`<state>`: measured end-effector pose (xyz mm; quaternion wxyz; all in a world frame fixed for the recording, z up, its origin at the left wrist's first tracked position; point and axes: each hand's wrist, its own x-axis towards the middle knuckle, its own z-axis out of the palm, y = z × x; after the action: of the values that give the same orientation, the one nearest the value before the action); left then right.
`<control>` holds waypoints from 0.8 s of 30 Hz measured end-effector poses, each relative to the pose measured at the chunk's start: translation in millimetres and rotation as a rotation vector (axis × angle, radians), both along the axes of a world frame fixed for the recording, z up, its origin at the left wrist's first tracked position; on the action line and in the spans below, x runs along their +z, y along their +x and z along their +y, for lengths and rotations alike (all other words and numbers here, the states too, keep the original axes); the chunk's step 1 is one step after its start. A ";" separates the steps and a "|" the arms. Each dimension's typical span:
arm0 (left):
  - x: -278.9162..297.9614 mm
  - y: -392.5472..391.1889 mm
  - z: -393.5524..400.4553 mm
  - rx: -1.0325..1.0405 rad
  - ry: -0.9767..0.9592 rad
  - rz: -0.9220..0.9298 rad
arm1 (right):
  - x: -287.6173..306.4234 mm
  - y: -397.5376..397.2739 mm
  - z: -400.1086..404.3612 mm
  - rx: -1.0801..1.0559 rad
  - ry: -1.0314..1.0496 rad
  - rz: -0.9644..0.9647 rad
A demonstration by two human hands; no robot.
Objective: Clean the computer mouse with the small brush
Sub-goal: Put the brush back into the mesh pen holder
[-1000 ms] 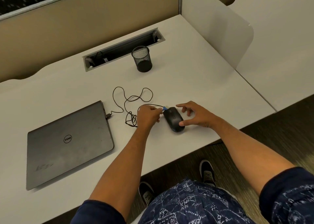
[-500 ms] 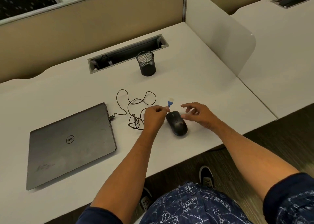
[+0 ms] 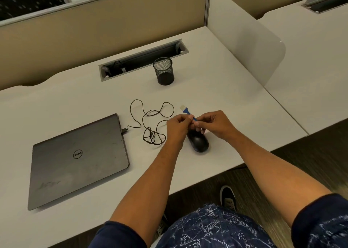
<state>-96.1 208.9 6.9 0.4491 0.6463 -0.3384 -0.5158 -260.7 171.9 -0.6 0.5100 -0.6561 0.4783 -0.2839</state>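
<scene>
A black wired computer mouse (image 3: 198,142) lies on the white desk (image 3: 216,97) near its front edge. Just above its front end, both hands meet around a small blue brush (image 3: 186,111) with pale bristles pointing up and to the left. My left hand (image 3: 178,125) pinches the brush handle. My right hand (image 3: 213,122) also has its fingertips on the handle, from the right. Neither hand touches the mouse. The front of the mouse is hidden behind my fingers.
The mouse's thin cable (image 3: 150,123) loops on the desk to a closed grey laptop (image 3: 77,157) on the left. A black mesh pen cup (image 3: 163,71) stands behind, by a cable slot (image 3: 143,59). A white divider panel (image 3: 244,37) borders the right side.
My left hand lifted the brush off the mouse's front. My right hand let go of the mouse and came up to the brush handle. The view shifted slightly.
</scene>
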 end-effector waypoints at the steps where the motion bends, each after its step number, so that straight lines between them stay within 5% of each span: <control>1: 2.1 1.2 -4.0 0.006 -0.008 -0.013 | 2.7 2.2 -3.6 -0.021 -0.019 0.020; 11: 15.8 19.0 -63.8 0.087 -0.191 -0.305 | 36.0 29.3 -60.2 -0.127 -0.123 0.116; 17: 27.6 36.5 -110.1 0.033 -0.302 -0.603 | 69.7 50.6 -108.7 -0.053 -0.294 0.233; 24: 47.9 61.5 -146.0 -0.048 -0.316 -0.999 | 87.5 73.3 -169.1 -0.216 -0.486 0.303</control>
<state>-34.6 62.8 54.8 0.3130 0.7300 -0.5997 -0.0977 -187.4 2.8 86.8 0.2280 -0.7390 0.5340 -0.3416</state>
